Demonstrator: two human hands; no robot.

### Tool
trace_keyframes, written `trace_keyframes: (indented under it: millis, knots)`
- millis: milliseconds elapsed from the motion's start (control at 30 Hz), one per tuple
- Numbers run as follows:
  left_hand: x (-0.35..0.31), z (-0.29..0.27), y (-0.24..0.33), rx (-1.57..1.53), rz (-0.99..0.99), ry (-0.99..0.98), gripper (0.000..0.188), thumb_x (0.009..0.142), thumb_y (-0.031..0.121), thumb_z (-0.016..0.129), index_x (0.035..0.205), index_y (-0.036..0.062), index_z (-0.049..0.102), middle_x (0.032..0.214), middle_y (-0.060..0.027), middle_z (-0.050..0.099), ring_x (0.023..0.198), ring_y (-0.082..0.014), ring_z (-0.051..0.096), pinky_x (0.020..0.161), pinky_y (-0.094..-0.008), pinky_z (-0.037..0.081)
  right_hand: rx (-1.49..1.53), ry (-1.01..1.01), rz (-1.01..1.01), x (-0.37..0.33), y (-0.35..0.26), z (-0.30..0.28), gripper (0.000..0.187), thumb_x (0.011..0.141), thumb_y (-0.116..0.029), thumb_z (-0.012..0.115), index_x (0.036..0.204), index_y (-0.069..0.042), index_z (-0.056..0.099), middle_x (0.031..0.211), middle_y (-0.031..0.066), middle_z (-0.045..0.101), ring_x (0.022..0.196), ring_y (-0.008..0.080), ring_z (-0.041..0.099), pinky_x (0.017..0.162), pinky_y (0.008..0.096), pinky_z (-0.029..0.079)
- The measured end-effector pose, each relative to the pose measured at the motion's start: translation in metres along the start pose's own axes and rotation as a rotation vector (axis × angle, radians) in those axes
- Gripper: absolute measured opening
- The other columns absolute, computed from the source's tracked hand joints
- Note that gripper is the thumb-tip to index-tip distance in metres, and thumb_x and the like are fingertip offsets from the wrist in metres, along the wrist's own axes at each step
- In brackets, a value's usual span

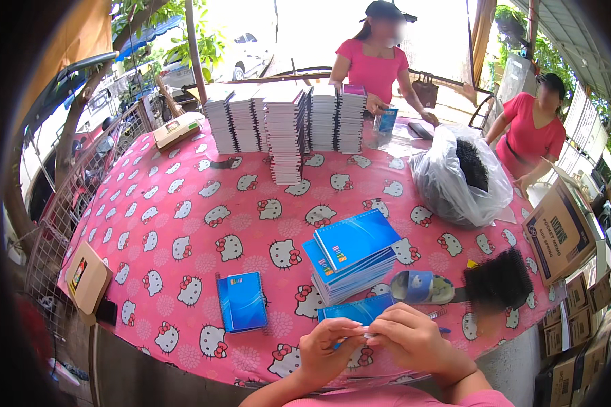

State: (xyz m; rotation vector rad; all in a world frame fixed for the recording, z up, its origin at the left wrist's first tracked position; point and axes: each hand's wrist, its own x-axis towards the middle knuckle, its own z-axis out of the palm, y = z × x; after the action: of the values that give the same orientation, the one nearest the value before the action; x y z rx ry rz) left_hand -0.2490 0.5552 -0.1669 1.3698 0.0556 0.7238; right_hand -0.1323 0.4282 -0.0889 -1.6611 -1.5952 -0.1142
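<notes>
At the near edge of the table, my left hand (327, 349) and my right hand (414, 337) meet with fingertips pinched together. Between them shows a tiny pale bit, too small to name. Just beyond my fingers lies a blue spiral notebook (352, 312), partly covered by the hands. Behind it rises a stack of blue notebooks (349, 268), its top one set askew. Off to the left, another blue spiral notebook (244, 303) lies flat. A blue slipper-like object (421, 287) rests close to my right hand, beside a heap of black binding coils (499, 279).
Tall stacks of notebooks (285, 129) stand at the far side. A plastic bag of black coils (448, 176) sits far right. Cardboard boxes (560, 227) crowd the right edge; an open carton (88, 279) is at the left. Two people in pink (380, 68) work across the table.
</notes>
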Motion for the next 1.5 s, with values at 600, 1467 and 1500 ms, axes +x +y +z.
trace_keyframes:
  millis: [600, 1467, 1500]
  knots:
    - [-0.002, -0.011, 0.007, 0.122, -0.007, 0.245, 0.03, 0.081, -0.012, 0.062, 0.108, 0.0003, 0.055, 0.093, -0.0098, 0.065, 0.079, -0.0128, 0.065, 0.07, -0.0244, 0.055, -0.138, 0.081, -0.081, 0.013, -0.001, 0.014, 0.029, 0.073, -0.009, 0.075, 0.099, -0.003, 0.063, 0.095, 0.0114, 0.062, 0.087, 0.0271, 0.061, 0.074, 0.0353, 0.052]
    - [0.058, -0.005, -0.025, 1.033, 0.007, -0.506, 0.034, 0.085, 0.021, 0.063, 0.114, 0.0027, 0.061, 0.109, -0.018, 0.063, 0.102, -0.0349, 0.059, 0.087, -0.0419, 0.047, -0.777, 0.261, 1.135, -0.21, 0.205, -0.084, 0.027, 0.075, -0.021, 0.073, 0.089, 0.0, 0.064, 0.092, 0.0171, 0.059, 0.088, 0.0357, 0.059, 0.076, 0.0432, 0.047]
    - [0.059, 0.001, -0.031, 1.131, 0.007, -0.507, 0.035, 0.085, 0.023, 0.062, 0.114, 0.0023, 0.061, 0.11, -0.0192, 0.062, 0.102, -0.0362, 0.058, 0.088, -0.043, 0.046, -0.788, 0.304, 1.122, -0.203, 0.2, -0.082, 0.029, 0.075, -0.022, 0.074, 0.091, -0.001, 0.064, 0.092, 0.0168, 0.059, 0.087, 0.0362, 0.059, 0.076, 0.0433, 0.048]
